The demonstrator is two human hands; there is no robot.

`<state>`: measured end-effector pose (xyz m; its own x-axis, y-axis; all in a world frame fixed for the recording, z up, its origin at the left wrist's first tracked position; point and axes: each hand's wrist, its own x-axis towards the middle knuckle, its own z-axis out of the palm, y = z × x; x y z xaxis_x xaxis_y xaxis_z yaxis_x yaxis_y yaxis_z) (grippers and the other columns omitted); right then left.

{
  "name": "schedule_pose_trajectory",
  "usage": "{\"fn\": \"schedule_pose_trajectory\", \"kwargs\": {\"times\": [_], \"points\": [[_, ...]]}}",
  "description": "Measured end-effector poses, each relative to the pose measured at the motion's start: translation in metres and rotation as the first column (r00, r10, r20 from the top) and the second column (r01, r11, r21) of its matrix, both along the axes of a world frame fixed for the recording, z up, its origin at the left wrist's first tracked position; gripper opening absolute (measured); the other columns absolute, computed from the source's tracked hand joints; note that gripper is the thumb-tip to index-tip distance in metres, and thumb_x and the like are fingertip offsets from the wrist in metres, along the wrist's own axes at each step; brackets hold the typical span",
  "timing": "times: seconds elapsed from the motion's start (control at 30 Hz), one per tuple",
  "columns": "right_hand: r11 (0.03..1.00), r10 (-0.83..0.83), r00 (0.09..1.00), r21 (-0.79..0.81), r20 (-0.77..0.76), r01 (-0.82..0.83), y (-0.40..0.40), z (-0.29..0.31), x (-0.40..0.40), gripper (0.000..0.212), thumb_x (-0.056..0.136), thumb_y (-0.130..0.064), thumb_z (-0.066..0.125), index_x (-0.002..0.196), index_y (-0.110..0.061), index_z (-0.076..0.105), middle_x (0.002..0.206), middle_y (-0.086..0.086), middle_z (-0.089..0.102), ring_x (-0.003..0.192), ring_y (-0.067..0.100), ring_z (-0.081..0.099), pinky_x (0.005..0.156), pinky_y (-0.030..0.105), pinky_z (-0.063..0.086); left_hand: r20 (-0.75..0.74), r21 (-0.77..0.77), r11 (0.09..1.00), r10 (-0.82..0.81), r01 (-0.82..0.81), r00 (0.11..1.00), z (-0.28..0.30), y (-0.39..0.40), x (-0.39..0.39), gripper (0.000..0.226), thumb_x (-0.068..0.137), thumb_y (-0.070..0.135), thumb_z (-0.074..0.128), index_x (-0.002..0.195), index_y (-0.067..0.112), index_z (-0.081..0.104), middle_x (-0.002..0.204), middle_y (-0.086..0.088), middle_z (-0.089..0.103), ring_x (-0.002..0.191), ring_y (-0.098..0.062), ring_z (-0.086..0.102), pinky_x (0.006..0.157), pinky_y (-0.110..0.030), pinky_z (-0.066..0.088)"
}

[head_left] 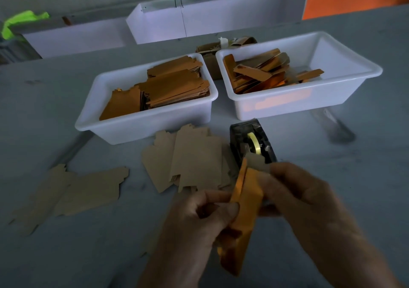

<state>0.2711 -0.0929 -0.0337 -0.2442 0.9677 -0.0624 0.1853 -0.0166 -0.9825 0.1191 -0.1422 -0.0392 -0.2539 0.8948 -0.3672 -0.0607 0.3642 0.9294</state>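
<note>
Both my hands hold a folded orange-brown cardboard piece [244, 210] above the table's near edge. My left hand [199, 219] pinches its left side with curled fingers. My right hand [305, 201] grips its upper right part. Just behind the piece stands a dark tape dispenser [250, 141] with a yellowish tape roll. A pile of flat kraft cardboard blanks [188, 159] lies left of the dispenser.
Two white plastic bins stand behind: the left bin [141, 130] holds stacked flat blanks, the right bin [305, 101] holds several folded pieces. More flat blanks [73, 192] lie at the left on the grey table. White boxes [199, 20] line the back.
</note>
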Motion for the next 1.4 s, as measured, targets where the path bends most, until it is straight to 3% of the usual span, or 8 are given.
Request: {"fn": "schedule_pose_trajectory", "kwargs": {"times": [0.1, 0.23, 0.53, 0.67, 0.8, 0.9, 1.23, 1.4], "points": [[0.962, -0.239, 0.943, 0.191, 0.232, 0.197, 0.005, -0.002, 0.021, 0.054, 0.056, -0.056, 0.067, 0.107, -0.041, 0.057, 0.099, -0.020, 0.067, 0.083, 0.001, 0.064, 0.069, 0.015, 0.048, 0.018, -0.006, 0.992, 0.126, -0.126, 0.992, -0.008, 0.001, 0.000, 0.013, 0.083, 0.015, 0.067, 0.073, 0.019, 0.075, 0.066, -0.006, 0.071, 0.056, -0.014, 0.066, 0.048, -0.020, 0.047], [0.975, -0.176, 0.899, 0.196, 0.402, 0.103, -0.001, -0.023, 0.020, 0.089, 0.057, -0.024, 0.086, 0.135, -0.028, 0.043, 0.110, -0.010, 0.053, 0.099, 0.017, 0.059, 0.081, 0.030, 0.047, 0.057, -0.005, 0.976, 0.218, -0.218, 0.974, -0.013, 0.002, -0.001, 0.011, 0.084, 0.015, 0.066, 0.076, 0.013, 0.074, 0.071, -0.009, 0.072, 0.057, -0.016, 0.066, 0.055, -0.029, 0.048], [0.911, -0.311, 0.882, 0.374, 0.355, 0.171, 0.013, -0.037, 0.003, 0.054, 0.072, -0.012, 0.076, 0.119, -0.033, 0.058, 0.102, -0.006, 0.061, 0.082, 0.023, 0.066, 0.073, 0.036, 0.053, 0.007, 0.041, 0.971, 0.236, -0.236, 0.972, -0.011, 0.017, 0.013, 0.014, 0.085, 0.014, 0.067, 0.072, 0.013, 0.071, 0.059, -0.002, 0.065, 0.045, -0.010, 0.055, 0.044, -0.018, 0.044], [0.941, -0.229, 0.887, 0.326, 0.400, 0.096, 0.034, -0.035, 0.004, 0.038, 0.077, -0.017, 0.071, 0.112, -0.029, 0.062, 0.104, -0.003, 0.061, 0.087, 0.015, 0.063, 0.066, 0.013, 0.044, -0.009, 0.051, 0.964, 0.263, -0.262, 0.965, -0.011, 0.027, 0.016, 0.011, 0.087, 0.015, 0.065, 0.078, 0.014, 0.070, 0.064, -0.003, 0.068, 0.046, -0.008, 0.055, 0.045, -0.016, 0.045], [0.984, -0.148, 0.950, 0.138, 0.276, 0.113, 0.044, -0.030, 0.005, 0.015, 0.074, -0.035, 0.066, 0.089, -0.034, 0.066, 0.103, -0.003, 0.060, 0.098, 0.010, 0.057, 0.071, 0.024, 0.043, -0.051, 0.073, 0.968, 0.245, -0.241, 0.968, -0.012, 0.029, 0.013, 0.013, 0.089, 0.018, 0.064, 0.077, 0.015, 0.070, 0.059, -0.004, 0.063, 0.044, -0.010, 0.050, 0.043, -0.020, 0.043], [0.986, -0.151, 0.945, 0.116, 0.289, 0.122, 0.047, -0.029, 0.002, 0.004, 0.076, -0.036, 0.067, 0.078, -0.036, 0.064, 0.102, -0.005, 0.057, 0.092, 0.004, 0.053, 0.067, 0.017, 0.037, -0.033, 0.069, 0.968, 0.246, -0.243, 0.969, -0.014, 0.031, 0.014, 0.014, 0.089, 0.018, 0.064, 0.076, 0.016, 0.069, 0.056, -0.002, 0.059, 0.043, -0.007, 0.046, 0.041, -0.018, 0.038], [0.991, -0.128, 0.955, 0.073, 0.267, 0.112, 0.059, -0.027, -0.004, 0.006, 0.077, -0.022, 0.070, 0.071, -0.024, 0.068, 0.097, -0.014, 0.059, 0.087, 0.003, 0.057, 0.066, 0.018, 0.040, 0.119, 0.110, 0.972, 0.192, -0.205, 0.974, -0.004, 0.050, 0.034, 0.011, 0.092, 0.017, 0.058, 0.088, 0.011, 0.065, 0.060, 0.009, 0.063, 0.044, 0.004, 0.051, 0.043, -0.009, 0.038], [0.980, -0.131, 0.981, -0.167, -0.141, 0.107, 0.050, -0.030, -0.006, 0.012, 0.071, -0.026, 0.067, 0.070, -0.015, 0.071, 0.091, 0.002, 0.069, 0.081, 0.017, 0.066, 0.075, 0.032, 0.051, 0.160, 0.113, 0.973, 0.183, -0.202, 0.970, -0.004, 0.051, 0.035, 0.010, 0.091, 0.016, 0.059, 0.089, 0.007, 0.065, 0.061, 0.007, 0.064, 0.044, 0.003, 0.052, 0.042, -0.009, 0.038]]}}
